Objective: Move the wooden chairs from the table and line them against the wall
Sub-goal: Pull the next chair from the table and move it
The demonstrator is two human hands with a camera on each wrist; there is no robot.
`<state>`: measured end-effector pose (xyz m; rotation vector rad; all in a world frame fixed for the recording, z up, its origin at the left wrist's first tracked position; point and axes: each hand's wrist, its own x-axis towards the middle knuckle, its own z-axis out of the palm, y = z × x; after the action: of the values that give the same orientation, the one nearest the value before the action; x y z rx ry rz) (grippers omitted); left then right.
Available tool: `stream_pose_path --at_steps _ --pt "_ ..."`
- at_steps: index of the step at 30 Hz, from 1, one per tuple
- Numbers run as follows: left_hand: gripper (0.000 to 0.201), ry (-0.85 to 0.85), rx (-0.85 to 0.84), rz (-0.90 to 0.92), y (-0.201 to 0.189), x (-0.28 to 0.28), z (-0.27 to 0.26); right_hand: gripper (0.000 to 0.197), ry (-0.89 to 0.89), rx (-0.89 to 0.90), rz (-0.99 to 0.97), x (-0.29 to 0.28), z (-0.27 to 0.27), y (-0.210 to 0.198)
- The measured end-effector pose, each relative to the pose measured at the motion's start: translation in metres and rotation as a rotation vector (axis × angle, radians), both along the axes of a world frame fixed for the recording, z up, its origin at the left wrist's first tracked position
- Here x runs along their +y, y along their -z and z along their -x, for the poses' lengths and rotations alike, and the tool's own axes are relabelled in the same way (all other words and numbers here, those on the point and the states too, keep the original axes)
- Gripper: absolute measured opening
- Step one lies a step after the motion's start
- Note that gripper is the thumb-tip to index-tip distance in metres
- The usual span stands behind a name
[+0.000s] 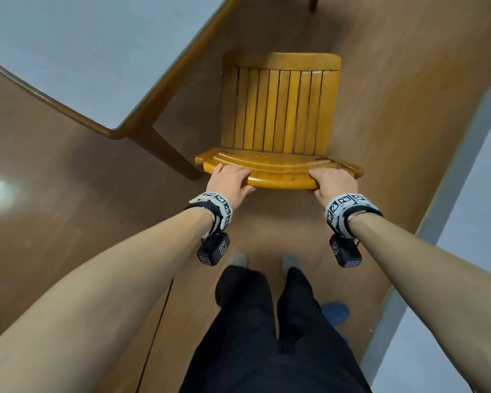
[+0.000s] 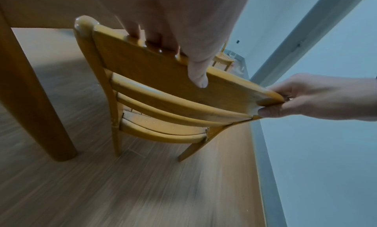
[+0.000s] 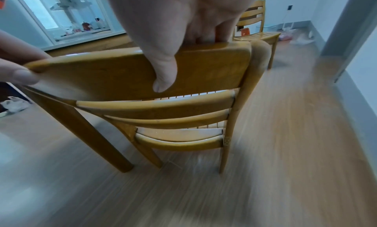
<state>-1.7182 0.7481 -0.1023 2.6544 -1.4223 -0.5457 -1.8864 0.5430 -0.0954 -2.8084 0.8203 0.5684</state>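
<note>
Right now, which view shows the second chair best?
Right wrist: the second chair stands past the held chair, backrest, seat and a leg visible. Left wrist shows only a small part of it behind the left hand. Head view shows none clearly.

A brown wood floor [image 1: 68, 222] – glossy, with a cable [image 1: 159, 321] trailing across it. A white bag [image 3: 14, 104] lies by the left; shelved items sit behind a glass cabinet [image 3: 67, 12]. A blue object [image 1: 336, 310] rests near the grey skirting [image 1: 451, 177].

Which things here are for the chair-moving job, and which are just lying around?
For the job: wooden chair, left hand, right hand, second chair, table, wall.
Lying about: white bag, blue thing on the floor.
</note>
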Motion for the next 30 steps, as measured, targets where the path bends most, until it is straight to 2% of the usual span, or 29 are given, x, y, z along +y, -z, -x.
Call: stream_pose_path --at_steps 7,11,21,30 --pt "0.043 0.179 -0.003 0.015 0.007 0.072 -0.003 0.031 0.122 0.089 0.024 0.106 0.027 0.000" --pt "0.044 0.305 -0.002 -0.023 0.007 0.112 -0.019 0.029 0.203 0.076 0.008 0.173 0.034 -0.004" --pt "0.051 0.517 -0.001 -0.076 -0.002 0.182 -0.037 0.040 0.485 0.068 -0.029 0.303 0.043 0.002" --pt "0.050 0.669 -0.039 -0.057 0.026 0.284 -0.039 0.028 0.612 0.137 0.029 0.434 0.044 0.019"
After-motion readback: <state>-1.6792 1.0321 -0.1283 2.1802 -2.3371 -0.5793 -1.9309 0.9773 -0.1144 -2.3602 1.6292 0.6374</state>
